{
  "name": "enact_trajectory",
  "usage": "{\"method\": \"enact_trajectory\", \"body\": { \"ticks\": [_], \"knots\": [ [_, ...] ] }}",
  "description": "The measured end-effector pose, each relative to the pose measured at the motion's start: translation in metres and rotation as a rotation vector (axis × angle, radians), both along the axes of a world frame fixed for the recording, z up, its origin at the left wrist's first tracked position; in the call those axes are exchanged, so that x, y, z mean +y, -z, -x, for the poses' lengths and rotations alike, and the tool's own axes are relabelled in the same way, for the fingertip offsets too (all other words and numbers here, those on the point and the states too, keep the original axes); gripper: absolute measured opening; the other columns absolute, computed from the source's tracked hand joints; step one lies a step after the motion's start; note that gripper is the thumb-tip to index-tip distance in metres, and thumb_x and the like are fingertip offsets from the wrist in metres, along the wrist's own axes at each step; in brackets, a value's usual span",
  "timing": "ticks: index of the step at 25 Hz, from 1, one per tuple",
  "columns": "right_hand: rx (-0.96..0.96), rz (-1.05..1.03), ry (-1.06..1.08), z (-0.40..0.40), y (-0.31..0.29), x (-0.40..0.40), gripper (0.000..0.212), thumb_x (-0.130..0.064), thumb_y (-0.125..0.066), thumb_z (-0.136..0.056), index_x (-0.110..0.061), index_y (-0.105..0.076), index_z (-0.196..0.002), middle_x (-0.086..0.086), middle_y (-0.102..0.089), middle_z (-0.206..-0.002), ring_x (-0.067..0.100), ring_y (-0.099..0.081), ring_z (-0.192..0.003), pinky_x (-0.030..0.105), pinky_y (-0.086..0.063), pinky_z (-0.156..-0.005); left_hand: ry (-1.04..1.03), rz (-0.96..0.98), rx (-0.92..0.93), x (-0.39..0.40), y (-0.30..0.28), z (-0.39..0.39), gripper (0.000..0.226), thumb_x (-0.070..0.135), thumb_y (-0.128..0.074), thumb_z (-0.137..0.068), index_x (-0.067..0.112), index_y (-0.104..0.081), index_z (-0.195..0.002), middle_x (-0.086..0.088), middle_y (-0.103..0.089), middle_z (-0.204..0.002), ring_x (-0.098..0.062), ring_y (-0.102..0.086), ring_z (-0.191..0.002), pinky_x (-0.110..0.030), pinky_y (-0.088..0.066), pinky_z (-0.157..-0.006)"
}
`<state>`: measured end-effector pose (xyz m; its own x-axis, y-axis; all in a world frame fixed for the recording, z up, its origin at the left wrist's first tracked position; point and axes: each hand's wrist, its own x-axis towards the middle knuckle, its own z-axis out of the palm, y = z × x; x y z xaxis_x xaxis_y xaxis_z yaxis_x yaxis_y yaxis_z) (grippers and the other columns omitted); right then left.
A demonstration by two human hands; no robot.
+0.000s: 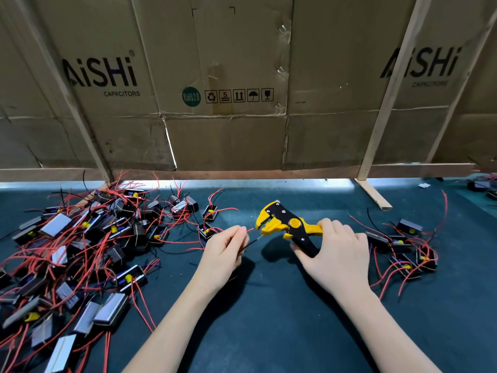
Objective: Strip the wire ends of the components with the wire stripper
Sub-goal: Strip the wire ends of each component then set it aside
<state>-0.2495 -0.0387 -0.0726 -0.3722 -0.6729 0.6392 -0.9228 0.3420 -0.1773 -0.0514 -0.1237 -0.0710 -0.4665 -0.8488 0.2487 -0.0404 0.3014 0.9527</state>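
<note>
Background: flattened brown cardboard boxes (228,84) printed "AiSHi CAPACITORS" stand as a wall behind the table, held by pale wooden slats (382,122).
Table: dark teal mat (269,305), w/ small bits of cut insulation on it.
Left side: big pile of black box-shaped components with red and black wires (80,246), tangled together, prob. not yet done.
Right side: smaller group of the same components (406,249), well apart from the pile; maybe the finished ones, but I cannot tell from here.
Left hand (223,254): fingers (240,234) pinch a thin black wire (252,241) and a thin red wire (250,230); the black one points to the tool, its tip looks bare. The component of these wires is hidden under the hand.
Right hand (336,251): fingers curled around the handles of the yellow and black wire stripper (285,224), held above the mat, head to the left.
Stripper jaws: look apart; the black wire tip is just beside them, not clamped.
Step in hand: my judgement, between two strips on one component; black end seems done.
Next move needs: bring the red end into the jaws, straight and not too deep, then squeeze the handles while the left hand holds the wire steady.
Risk: red wire is very thin, can slip or be cut.
</note>
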Motion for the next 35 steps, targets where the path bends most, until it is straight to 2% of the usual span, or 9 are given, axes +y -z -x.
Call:
{"method": "enact_trajectory", "body": {
  "ticks": [2,4,8,13,20,25,30,32,35],
  "knots": [
    [-0.003,-0.009,-0.029,-0.0026,-0.0005,-0.0002,0.055,-0.060,-0.077,-0.065,-0.011,-0.058,-0.082,0.001,-0.057,-0.073,0.030,-0.058,-0.070,0.038,-0.033,-0.066,-0.029,0.009,-0.011,-0.0012,0.0019,0.0000,0.042,0.023,-0.040,-0.105,0.014,-0.040,-0.064,0.004,-0.026,-0.060,-0.013,-0.021,-0.052,-0.029,-0.017,-0.045],
    [-0.006,-0.020,-0.042,-0.0037,-0.0010,-0.0004,0.054,-0.061,-0.075,-0.067,-0.012,-0.057,-0.082,0.000,-0.057,-0.072,0.030,-0.058,-0.071,0.037,-0.030,-0.065,-0.029,0.004,-0.009,-0.0006,0.0032,0.0003,0.039,0.024,-0.040,-0.105,0.010,-0.044,-0.069,0.008,-0.025,-0.057,-0.010,-0.022,-0.048,-0.025,-0.019,-0.042],
    [-0.019,-0.056,-0.048,-0.0057,-0.0002,-0.0008,0.054,-0.063,-0.072,-0.069,-0.013,-0.057,-0.084,-0.001,-0.059,-0.074,0.029,-0.059,-0.074,0.037,-0.030,-0.067,0.006,-0.009,-0.001,0.0041,0.0023,0.0020,0.038,0.022,-0.041,-0.105,0.015,-0.050,-0.068,0.005,-0.024,-0.056,-0.012,-0.022,-0.046,-0.020,-0.018,-0.040],
    [-0.025,-0.071,-0.056,-0.0071,-0.0011,-0.0012,0.053,-0.064,-0.071,-0.070,-0.015,-0.056,-0.083,-0.002,-0.058,-0.072,0.028,-0.060,-0.073,0.036,-0.030,-0.066,-0.005,0.015,-0.013,0.0041,0.0024,0.0025,0.037,0.019,-0.041,-0.105,0.011,-0.049,-0.070,0.001,-0.024,-0.057,-0.015,-0.025,-0.047,-0.019,-0.021,-0.040],
    [-0.021,-0.089,-0.058,-0.0077,-0.0044,0.0015,0.048,-0.060,-0.073,-0.069,-0.017,-0.052,-0.071,-0.003,-0.056,-0.062,0.028,-0.055,-0.057,0.034,-0.032,-0.060,0.009,0.027,-0.048,0.0015,0.0054,0.0023,0.038,0.019,-0.041,-0.105,0.017,-0.050,-0.068,0.012,-0.030,-0.052,-0.011,-0.027,-0.043,-0.017,-0.022,-0.039],
    [-0.026,-0.076,-0.065,-0.0085,-0.0062,0.0026,0.049,-0.058,-0.076,-0.067,-0.016,-0.050,-0.068,-0.001,-0.056,-0.060,0.030,-0.055,-0.056,0.032,-0.031,-0.059,0.005,0.023,-0.051,0.0004,0.0054,0.0022,0.037,0.018,-0.042,-0.105,0.015,-0.050,-0.069,0.012,-0.030,-0.051,-0.010,-0.027,-0.042,-0.016,-0.022,-0.039],
    [-0.056,-0.129,0.033,-0.0072,-0.0082,0.0019,0.053,-0.067,-0.067,-0.072,-0.019,-0.048,-0.061,0.001,-0.057,-0.057,0.033,-0.060,-0.060,0.028,-0.026,-0.051,0.009,0.035,-0.070,0.0018,0.0044,0.0017,0.037,0.018,-0.043,-0.105,0.016,-0.050,-0.068,0.012,-0.032,-0.049,-0.010,-0.029,-0.041,-0.017,-0.023,-0.038],
    [-0.037,-0.116,0.031,-0.0073,-0.0082,0.0019,0.051,-0.066,-0.069,-0.071,-0.019,-0.053,-0.064,0.002,-0.058,-0.058,0.033,-0.060,-0.060,0.028,-0.027,-0.052,0.004,0.039,-0.077,0.0022,0.0039,0.0014,0.037,0.019,-0.043,-0.105,0.016,-0.050,-0.068,0.012,-0.032,-0.048,-0.010,-0.029,-0.041,-0.017,-0.023,-0.039],
    [0.032,-0.026,0.001,-0.0071,-0.0029,0.0002,0.055,-0.063,-0.072,-0.071,-0.011,-0.060,-0.082,0.004,-0.058,-0.071,0.032,-0.057,-0.068,0.037,-0.035,-0.063,0.013,0.023,-0.088,0.0042,0.0004,0.0001,0.038,0.023,-0.044,-0.104,0.015,-0.050,-0.068,0.011,-0.034,-0.050,-0.013,-0.031,-0.042,-0.020,-0.025,-0.041]
  ]
}}
